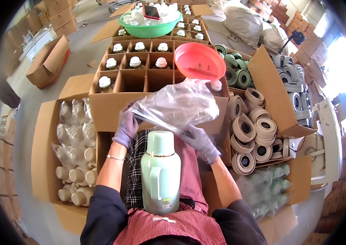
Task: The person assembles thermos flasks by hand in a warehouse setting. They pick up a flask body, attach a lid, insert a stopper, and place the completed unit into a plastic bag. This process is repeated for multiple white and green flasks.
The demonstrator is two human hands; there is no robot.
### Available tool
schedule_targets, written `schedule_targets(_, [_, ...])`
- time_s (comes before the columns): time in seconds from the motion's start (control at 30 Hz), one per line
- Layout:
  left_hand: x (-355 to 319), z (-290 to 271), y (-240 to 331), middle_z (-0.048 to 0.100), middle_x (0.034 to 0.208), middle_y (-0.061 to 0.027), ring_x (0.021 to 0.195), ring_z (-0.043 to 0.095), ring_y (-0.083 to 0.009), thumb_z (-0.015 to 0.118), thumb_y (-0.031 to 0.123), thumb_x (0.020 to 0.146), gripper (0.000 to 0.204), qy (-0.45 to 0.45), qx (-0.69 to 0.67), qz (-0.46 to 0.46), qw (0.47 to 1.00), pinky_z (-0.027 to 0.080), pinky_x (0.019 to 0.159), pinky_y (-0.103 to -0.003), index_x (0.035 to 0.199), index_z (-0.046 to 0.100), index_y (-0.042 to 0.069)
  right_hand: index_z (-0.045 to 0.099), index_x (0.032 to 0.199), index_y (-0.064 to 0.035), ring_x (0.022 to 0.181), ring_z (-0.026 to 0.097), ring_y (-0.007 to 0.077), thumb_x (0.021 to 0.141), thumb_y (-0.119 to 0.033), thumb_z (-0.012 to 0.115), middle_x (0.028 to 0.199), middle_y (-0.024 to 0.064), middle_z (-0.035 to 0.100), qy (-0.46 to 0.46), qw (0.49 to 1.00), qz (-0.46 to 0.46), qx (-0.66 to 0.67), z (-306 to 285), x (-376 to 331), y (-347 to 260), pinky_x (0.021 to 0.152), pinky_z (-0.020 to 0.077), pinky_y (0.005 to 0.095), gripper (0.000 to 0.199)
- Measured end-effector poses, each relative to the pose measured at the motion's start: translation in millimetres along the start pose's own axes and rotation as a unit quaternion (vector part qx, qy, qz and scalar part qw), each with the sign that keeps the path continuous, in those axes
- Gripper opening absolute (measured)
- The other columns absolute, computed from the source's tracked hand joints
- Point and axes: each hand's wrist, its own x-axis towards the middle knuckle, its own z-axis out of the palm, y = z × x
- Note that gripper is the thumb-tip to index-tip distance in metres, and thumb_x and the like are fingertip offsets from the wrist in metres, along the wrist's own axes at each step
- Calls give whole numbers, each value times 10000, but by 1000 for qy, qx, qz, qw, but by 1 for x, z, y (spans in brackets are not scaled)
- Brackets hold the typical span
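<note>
Between my two gloved hands stretches a clear plastic bag (181,102), puffed out toward the far side. My left hand (127,127) is closed on one end of its edge, and my right hand (200,143) grips the other end. Both wear grey-purple gloves. A pale green thermos flask (160,175) with a side handle and a cup lid stands upright on my lap, just below the bag and touched by neither hand. Behind the bag is a divided carton (116,100) with white-capped bottles (135,62) in several compartments; two front compartments hold no bottle.
A red basin (193,53) sits on the carton's right corner. Farther back, a green basin (150,29) carries clear pieces and a red-edged phone (151,12). At left, a box holds cream cups (77,175); at right, boxes hold beige rings (244,128) and green bagged parts (263,188).
</note>
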Motion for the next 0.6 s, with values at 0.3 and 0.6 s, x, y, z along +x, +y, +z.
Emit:
schedule_targets(0.3, [-51,5,22,716,941,-152,889,667,-243,586,160,911,276,-31,0,-208,978,505,829,-356,1060,667,-57,654,968,24,741,617,240,893,-153,560,825,166,662,296,950,65,80,59,-12,37,700,498,393,214])
schedule_targets(0.6, [-10,17,96,589,1283,-140,1183,556,-222,519,150,967,447,-100,-234,-158,954,431,1021,-335,1374,494,-33,643,1060,-56,1012,620,399,906,-365,532,1078,231,652,294,860,403,-103,77,-74,168,878,488,481,363])
